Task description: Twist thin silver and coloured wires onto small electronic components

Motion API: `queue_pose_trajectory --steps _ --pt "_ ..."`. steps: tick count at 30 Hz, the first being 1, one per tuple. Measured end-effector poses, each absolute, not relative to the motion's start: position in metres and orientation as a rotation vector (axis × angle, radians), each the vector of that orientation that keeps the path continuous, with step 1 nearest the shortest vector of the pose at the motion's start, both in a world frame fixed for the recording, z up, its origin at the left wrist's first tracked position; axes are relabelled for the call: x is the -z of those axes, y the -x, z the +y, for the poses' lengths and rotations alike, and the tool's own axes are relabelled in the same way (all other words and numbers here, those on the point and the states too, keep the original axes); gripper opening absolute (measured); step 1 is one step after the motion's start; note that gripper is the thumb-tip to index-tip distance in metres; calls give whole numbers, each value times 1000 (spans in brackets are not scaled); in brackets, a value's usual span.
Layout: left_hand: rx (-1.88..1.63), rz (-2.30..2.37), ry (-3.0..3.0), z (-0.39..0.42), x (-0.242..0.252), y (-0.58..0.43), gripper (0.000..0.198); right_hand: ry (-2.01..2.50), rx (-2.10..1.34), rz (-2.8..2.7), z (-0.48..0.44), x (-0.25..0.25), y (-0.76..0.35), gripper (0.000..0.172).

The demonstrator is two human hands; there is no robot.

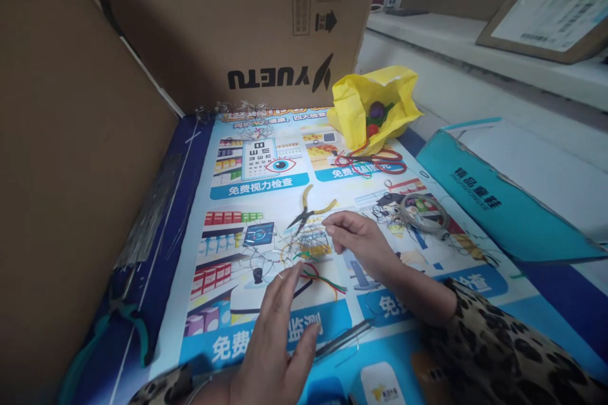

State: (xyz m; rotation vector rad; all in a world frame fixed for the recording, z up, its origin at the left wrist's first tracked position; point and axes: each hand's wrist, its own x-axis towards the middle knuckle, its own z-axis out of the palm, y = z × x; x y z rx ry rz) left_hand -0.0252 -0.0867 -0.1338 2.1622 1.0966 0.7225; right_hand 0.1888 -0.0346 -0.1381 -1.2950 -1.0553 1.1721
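A loose tangle of thin wire (pixel 270 253) lies on the printed sheet ahead of my hands. My left hand (pixel 280 335) is open just in front of it, fingers stretched out and thumb apart, fingertips close to several red, green and black strands (pixel 325 278). Right of the tangle, my right hand (pixel 361 240) is closed, its fingers curled in toward the thumb; anything thin between them is too small to make out. Beyond it rest small yellow-handled pliers (pixel 311 207), jaws pointing toward the tangle.
Red-handled scissors (pixel 392 161) lie by a yellow bag (pixel 349 114) with coloured bundles inside. A wire coil (pixel 425 212) is at right, near a teal box (pixel 489 196). Teal-handled pliers (pixel 118 310) and straight wires (pixel 152 215) lie left. Cardboard (pixel 213 25) stands behind.
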Motion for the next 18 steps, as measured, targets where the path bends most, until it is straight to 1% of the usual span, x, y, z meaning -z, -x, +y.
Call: queue_pose_trajectory --steps 18 --pt "-785 935 -2236 -93 131 26 59 1386 -1107 -1147 -35 137 -188 21"
